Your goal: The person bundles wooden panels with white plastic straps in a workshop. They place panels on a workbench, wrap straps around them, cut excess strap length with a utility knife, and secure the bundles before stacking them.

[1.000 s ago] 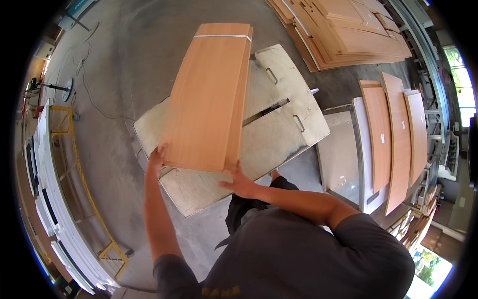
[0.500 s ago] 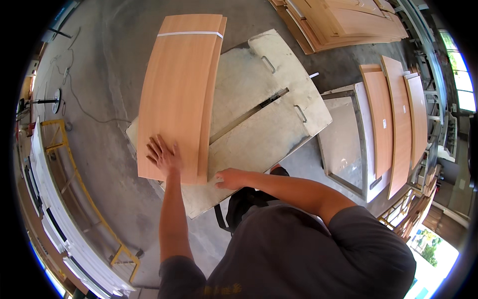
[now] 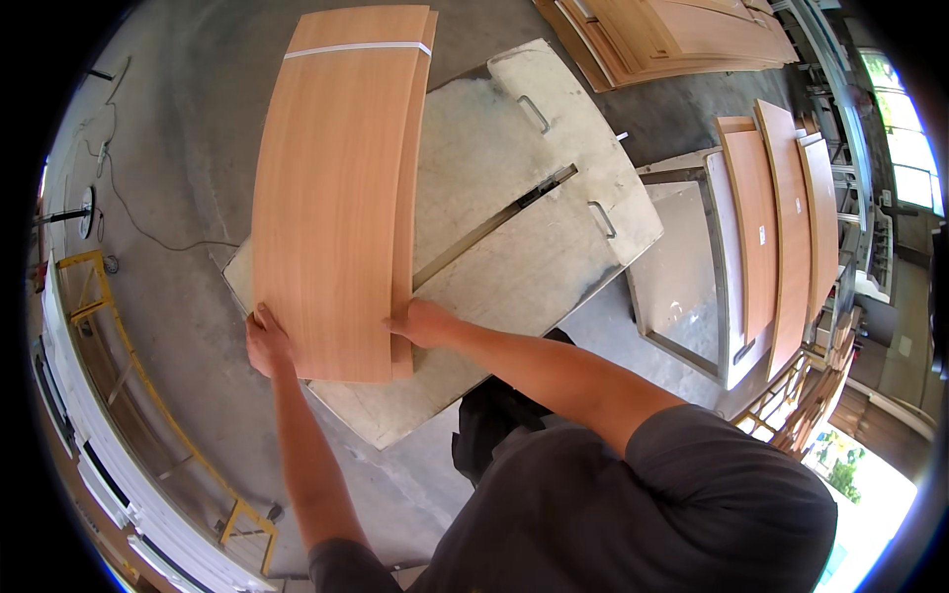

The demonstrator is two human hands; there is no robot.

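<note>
Both hands pinch a long wooden panel (image 3: pixel 336 188) over a pale worktable (image 3: pixel 514 247). Left hand (image 3: pixel 267 341) clasps the near corner; right hand (image 3: pixel 420 321) clamps the side edge. Squaring it likely wants even pressure.

Woodworking workshop: stacked wooden panels (image 3: pixel 682 35), concrete floor (image 3: pixel 168 128)

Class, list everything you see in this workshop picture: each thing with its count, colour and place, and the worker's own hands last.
wood panels: a stack of at least two, light brown, on the worktable
worktable: one, grey-white, centre
leaning panels: several, brown, at right
stacked boards: one pile, brown, top right
yellow frame: one, at left
cable: one, dark, on floor at left
left hand: one, at the stack's near left corner
right hand: one, on the stack's near right edge
</note>
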